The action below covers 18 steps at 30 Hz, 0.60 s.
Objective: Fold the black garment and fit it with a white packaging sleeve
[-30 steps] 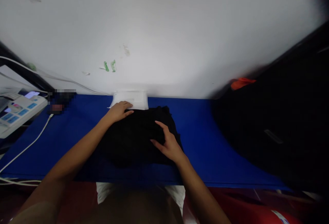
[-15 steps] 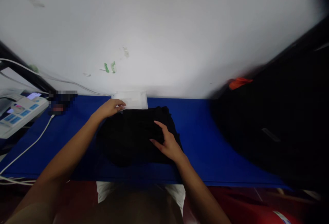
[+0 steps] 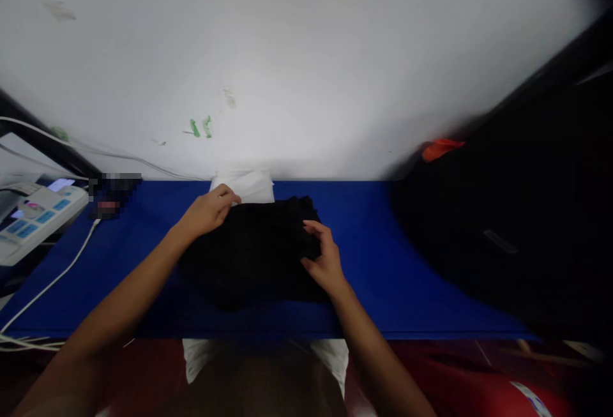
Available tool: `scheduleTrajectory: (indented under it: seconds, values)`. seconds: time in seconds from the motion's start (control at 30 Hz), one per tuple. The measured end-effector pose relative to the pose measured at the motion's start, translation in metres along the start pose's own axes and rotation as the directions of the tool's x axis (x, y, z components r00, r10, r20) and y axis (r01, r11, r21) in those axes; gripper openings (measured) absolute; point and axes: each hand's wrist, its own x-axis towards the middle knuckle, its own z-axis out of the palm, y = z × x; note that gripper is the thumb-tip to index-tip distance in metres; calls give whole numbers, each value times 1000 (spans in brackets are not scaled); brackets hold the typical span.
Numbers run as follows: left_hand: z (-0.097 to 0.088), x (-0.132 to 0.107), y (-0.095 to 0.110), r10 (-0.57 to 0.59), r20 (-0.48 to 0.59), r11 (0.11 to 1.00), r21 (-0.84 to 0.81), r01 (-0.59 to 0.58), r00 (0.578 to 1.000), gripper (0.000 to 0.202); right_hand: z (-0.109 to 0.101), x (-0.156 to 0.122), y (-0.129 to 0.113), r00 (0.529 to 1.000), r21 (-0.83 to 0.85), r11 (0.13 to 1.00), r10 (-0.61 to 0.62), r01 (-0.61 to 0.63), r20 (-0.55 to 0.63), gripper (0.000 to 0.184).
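Observation:
A folded black cloth garment [image 3: 253, 251] lies on the blue-covered table in front of me; its exact kind is too dark to make out. At its upper left edge, my left hand [image 3: 211, 212] is closed, with fingertips and thumb together on the fabric beside a white packet [image 3: 256, 187]. My right hand [image 3: 326, 256] curls round the garment's right side, fingers and thumb bent in on a fold of it. The flat packet rests behind the garment, against the wall, its front edge partly covered.
To the left stands a white power strip [image 3: 45, 216] with blue sockets, and a white cable [image 3: 62, 270] crosses the blue table cover [image 3: 368, 264]. A large black item [image 3: 507, 212] fills the right side, with an orange piece [image 3: 443, 149] on top. Behind rises a white wall [image 3: 306, 72].
My right hand has moved right from the garment's middle to its right side and closed on a fold. The left hand has shifted slightly right, its fingers drawn together.

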Motion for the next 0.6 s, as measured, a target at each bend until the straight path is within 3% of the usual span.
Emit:
scheduleTrajectory:
  seconds: [0.13,0.33,0.6]
  values:
    - [9,-1,33,159,18,987,-15,-159,987,30,0,3,-2,985,-42,999,-3,10,170,71]
    - [28,-2,50,177,7,983,-51,-177,984,45,-1,6,0,925,-60,992,-78,108,371,57]
    - [43,-16,67,235,119,967,-131,-220,965,90,-2,2,-7,865,91,926,-374,365,334,18]
